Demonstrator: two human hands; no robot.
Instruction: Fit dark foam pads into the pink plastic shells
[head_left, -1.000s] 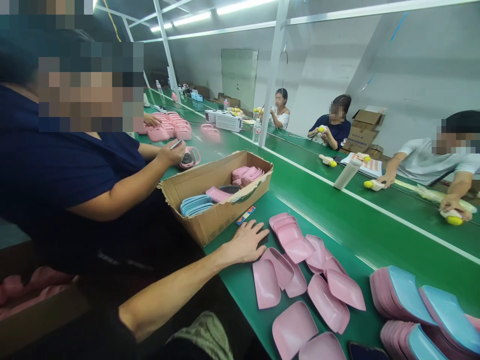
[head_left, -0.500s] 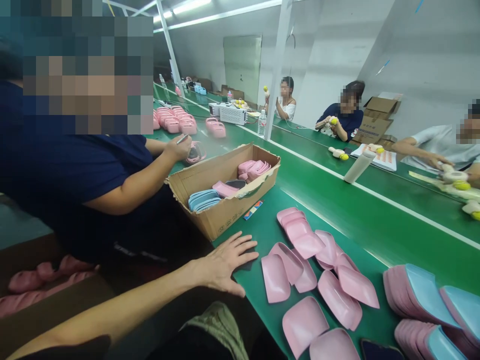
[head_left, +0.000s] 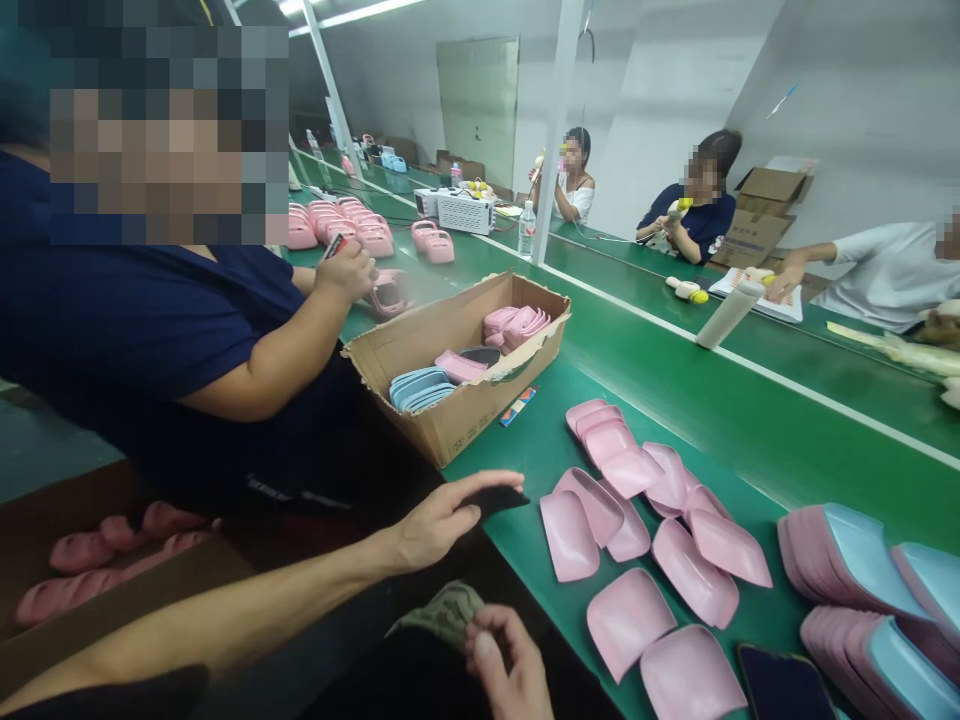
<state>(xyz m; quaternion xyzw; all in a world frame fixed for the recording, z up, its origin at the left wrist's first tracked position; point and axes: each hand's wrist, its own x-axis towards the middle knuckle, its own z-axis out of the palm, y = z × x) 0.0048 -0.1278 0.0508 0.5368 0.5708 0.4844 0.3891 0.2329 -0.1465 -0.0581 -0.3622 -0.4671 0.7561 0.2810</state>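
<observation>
black strip point(head_left: 491, 500) pinched in the left hand point(head_left: 435, 530), right hand point(head_left: 502, 662) curled beside olive cloth point(head_left: 442, 612)

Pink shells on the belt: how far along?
Done-looking: stacks of pink-and-blue shells at the right. In hand: a black piece in the left hand. Left: loose pink shells on the green belt, with more in the cardboard box.

A narrow strip of green surface point(head_left: 540, 430) lay free between my left hand point(head_left: 439, 530) and the pink plastic shells point(head_left: 570, 535), while the cardboard box point(head_left: 450, 430) blocked any pass toward the far left.
</observation>
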